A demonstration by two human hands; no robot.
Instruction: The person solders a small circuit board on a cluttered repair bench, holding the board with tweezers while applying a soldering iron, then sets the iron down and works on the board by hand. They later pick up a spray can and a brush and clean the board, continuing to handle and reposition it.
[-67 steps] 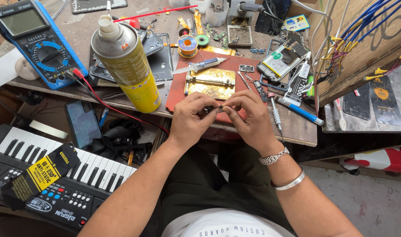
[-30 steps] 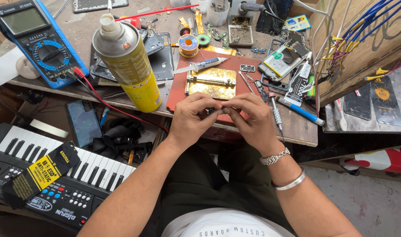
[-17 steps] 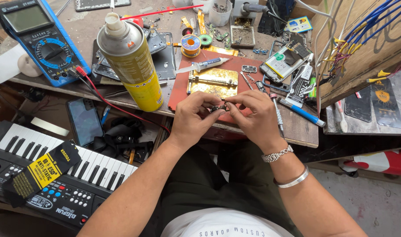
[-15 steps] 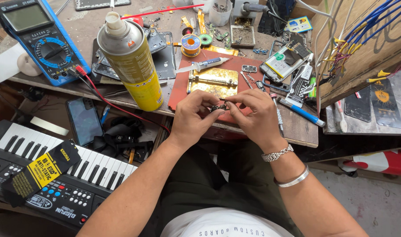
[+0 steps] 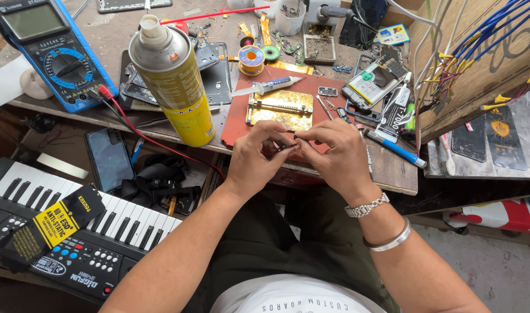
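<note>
The small dark part (image 5: 288, 146) pinched between both hands is too tiny and finger-covered to identify.

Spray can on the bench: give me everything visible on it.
The spray can is a tall metal cylinder with a yellow-olive body, silver shoulder and white nozzle cap on top. It stands upright at the front of the wooden workbench, left of the red mat. Neither hand touches it.

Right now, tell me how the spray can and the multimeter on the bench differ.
The spray can stands upright; the multimeter lies flat. The spray can is a yellow cylinder with a white nozzle; the multimeter is a blue slab with a screen and dial. Red and black leads run from the multimeter; the spray can has none. Both rest on the bench, untouched by either hand.
</note>
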